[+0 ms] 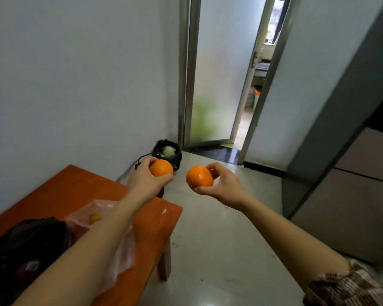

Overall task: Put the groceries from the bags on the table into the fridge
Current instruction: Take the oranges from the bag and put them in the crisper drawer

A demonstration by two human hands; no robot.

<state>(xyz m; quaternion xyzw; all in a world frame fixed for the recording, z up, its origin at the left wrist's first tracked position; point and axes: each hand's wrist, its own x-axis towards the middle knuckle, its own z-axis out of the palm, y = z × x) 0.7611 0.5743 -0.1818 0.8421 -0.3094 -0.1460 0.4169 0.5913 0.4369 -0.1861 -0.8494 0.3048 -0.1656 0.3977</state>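
On the left, an orange-topped surface (60, 191) carries a black bag (20, 246) at its near end and a clear plastic bag (122, 255) beside it, with something yellow-orange blurred inside. Above the surface's far corner, the left hand (145, 180) holds an orange (161, 167) in the air: its fingers (149, 161) curl over the top and the thumb presses from below, so the fruit sits pinched at the fingertips. Just behind it on the floor stands a bin (177, 157) lined in black. Near to the right, apart from the first, a second orange (199, 176) hangs over the floor, gripped by the right hand (224, 184), fingers bent round its top and right side, thumb under it. A striped sleeve (352, 283) shows at the lower right. Further right stands the fridge (358, 206), its doors closed.
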